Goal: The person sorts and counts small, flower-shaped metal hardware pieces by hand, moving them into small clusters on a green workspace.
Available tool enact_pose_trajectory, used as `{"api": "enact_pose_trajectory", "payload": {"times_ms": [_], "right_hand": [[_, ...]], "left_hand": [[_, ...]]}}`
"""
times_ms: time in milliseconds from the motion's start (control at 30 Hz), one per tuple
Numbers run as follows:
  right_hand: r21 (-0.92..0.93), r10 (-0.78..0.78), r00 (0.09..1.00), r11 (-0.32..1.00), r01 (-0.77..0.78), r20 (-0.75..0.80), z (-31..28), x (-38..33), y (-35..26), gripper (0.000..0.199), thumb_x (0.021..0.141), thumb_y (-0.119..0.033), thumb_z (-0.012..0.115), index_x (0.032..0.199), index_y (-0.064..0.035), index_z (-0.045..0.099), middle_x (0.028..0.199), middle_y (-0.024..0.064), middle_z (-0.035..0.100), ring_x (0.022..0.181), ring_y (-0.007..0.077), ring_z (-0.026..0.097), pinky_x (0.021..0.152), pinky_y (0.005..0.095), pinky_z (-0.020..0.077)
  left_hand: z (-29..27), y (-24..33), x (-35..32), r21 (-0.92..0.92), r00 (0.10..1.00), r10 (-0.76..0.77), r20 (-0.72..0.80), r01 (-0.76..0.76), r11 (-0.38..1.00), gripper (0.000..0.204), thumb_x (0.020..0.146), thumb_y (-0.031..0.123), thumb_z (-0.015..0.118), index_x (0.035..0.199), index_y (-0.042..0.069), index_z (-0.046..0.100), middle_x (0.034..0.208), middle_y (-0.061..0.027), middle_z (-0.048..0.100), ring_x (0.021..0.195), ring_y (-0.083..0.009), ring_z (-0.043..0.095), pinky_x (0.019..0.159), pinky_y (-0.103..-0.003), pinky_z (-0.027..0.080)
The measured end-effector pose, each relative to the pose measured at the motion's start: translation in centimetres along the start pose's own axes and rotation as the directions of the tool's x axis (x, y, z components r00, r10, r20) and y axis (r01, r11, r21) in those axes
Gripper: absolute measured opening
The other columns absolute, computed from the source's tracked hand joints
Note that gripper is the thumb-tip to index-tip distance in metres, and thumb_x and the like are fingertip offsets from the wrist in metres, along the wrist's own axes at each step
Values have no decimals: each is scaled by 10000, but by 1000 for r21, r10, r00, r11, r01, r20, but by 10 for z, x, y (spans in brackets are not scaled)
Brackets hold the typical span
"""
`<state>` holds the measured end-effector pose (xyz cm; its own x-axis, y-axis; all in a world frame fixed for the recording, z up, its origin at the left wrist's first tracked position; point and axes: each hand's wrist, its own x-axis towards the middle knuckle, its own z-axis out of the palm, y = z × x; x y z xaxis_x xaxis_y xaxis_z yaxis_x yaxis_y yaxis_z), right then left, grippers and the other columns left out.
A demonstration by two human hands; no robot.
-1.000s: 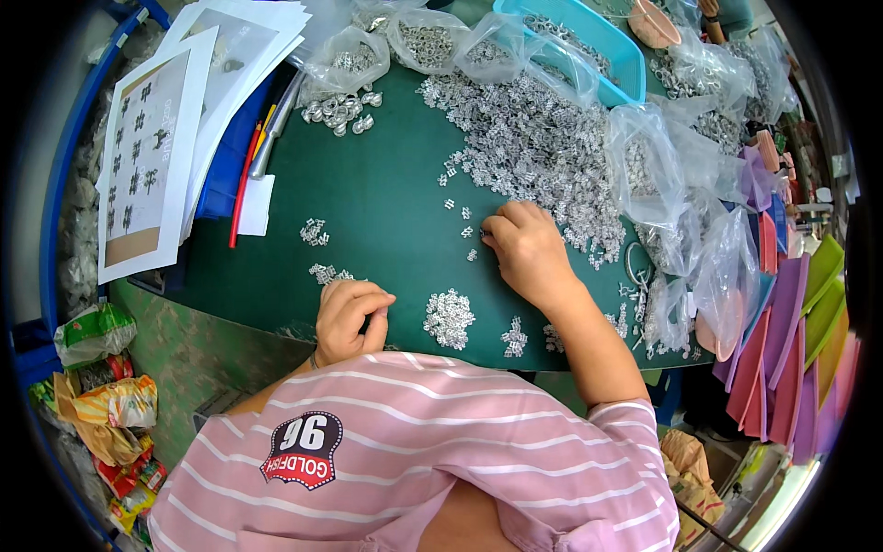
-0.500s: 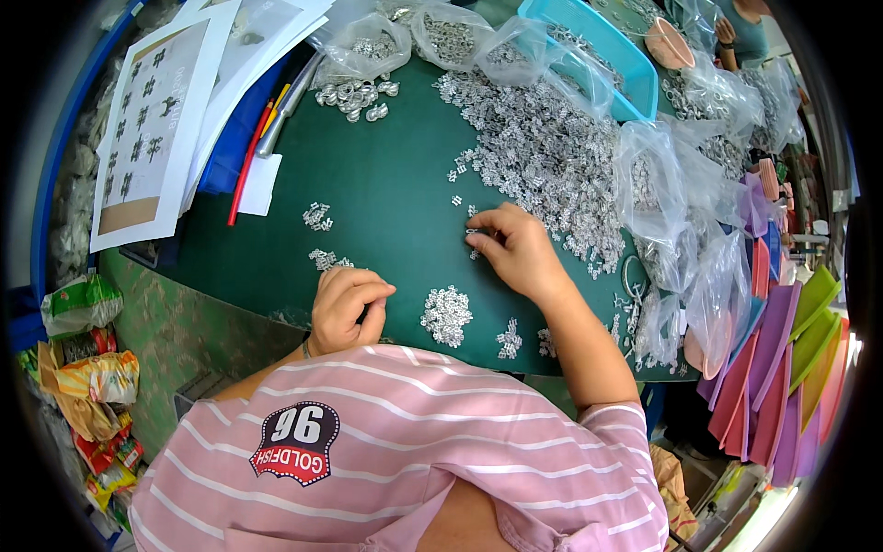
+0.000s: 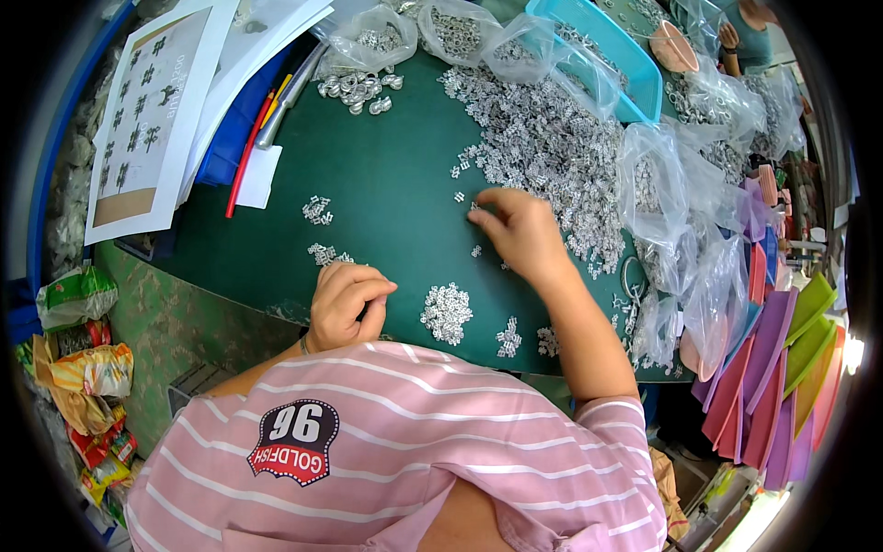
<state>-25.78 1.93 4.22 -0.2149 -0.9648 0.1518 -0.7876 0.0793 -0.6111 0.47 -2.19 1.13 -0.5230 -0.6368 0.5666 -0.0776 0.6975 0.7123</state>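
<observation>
My right hand (image 3: 522, 230) is at the left edge of a big heap of small silvery metal pieces (image 3: 543, 138). Its thumb and forefinger close around one small metal piece (image 3: 475, 207). A few single pieces lie on the green table near the fingertips. My left hand (image 3: 348, 302) rests at the near edge with curled fingers; whatever it may hold is hidden. Just beyond it lie two small clusters of the same pieces, the farther one (image 3: 317, 211) standing apart. Between my hands sits a rounder pile of pieces (image 3: 446, 314), with a smaller cluster (image 3: 509, 338) to its right.
Clear plastic bags of metal parts (image 3: 651, 175) line the right side and the back. A light-blue bin (image 3: 648, 87) stands behind the heap. At the left are printed sheets (image 3: 138, 120), a red pen (image 3: 244, 166) and a knife-like tool (image 3: 287, 97). Another person's arm shows at the top right.
My right hand has moved slightly away from me, its fingertips now at another small piece. Loose pieces show on the table where it was. My left hand has stayed put.
</observation>
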Motion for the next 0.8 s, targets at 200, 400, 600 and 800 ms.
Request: {"api": "enact_pose_trajectory", "payload": {"times_ms": [200, 400, 600, 800], "right_hand": [[185, 144, 990, 973, -142, 0, 5, 5, 5, 117, 884, -133, 648, 938, -33, 673, 792, 151, 676, 653, 270, 656, 576, 379, 523], [125, 72, 997, 990, -70, -11, 14, 40, 0, 155, 870, -138, 650, 985, -43, 694, 837, 157, 690, 690, 321, 665, 625, 415, 539], [-68, -30, 996, 997, 24, -85, 21, 38, 2, 134, 877, -146, 618, 939, -50, 687, 811, 146, 675, 699, 282, 664, 630, 422, 525], [844, 344, 871, 287, -454, 351, -59, 8, 35, 181, 871, -120, 559, 906, -15, 702, 686, 36, 610, 539, 85, 465, 470, 224, 338]], "left_hand": [[-1, 2, -1, 2, 1000, -21, -1, 21, 1000, 253, 678, -105, 672, 882, 45, 680, 867, -82, 654, 726, -250, 597, 709, -363, 450], [-2, 2, 1, -3, 1000, -14, -4, 14, 1000, 259, 674, -111, 667, 881, 44, 678, 864, -84, 653, 728, -251, 598, 714, -366, 454], [1, 2, 1, 4, 1000, -17, -13, 17, 1000, 255, 678, -109, 667, 880, 46, 678, 861, -82, 655, 725, -246, 594, 731, -362, 456], [-2, 2, -4, 4, 999, -39, -10, 39, 999, 245, 689, -96, 667, 893, 39, 683, 870, -96, 656, 751, -254, 593, 738, -359, 462]]}}
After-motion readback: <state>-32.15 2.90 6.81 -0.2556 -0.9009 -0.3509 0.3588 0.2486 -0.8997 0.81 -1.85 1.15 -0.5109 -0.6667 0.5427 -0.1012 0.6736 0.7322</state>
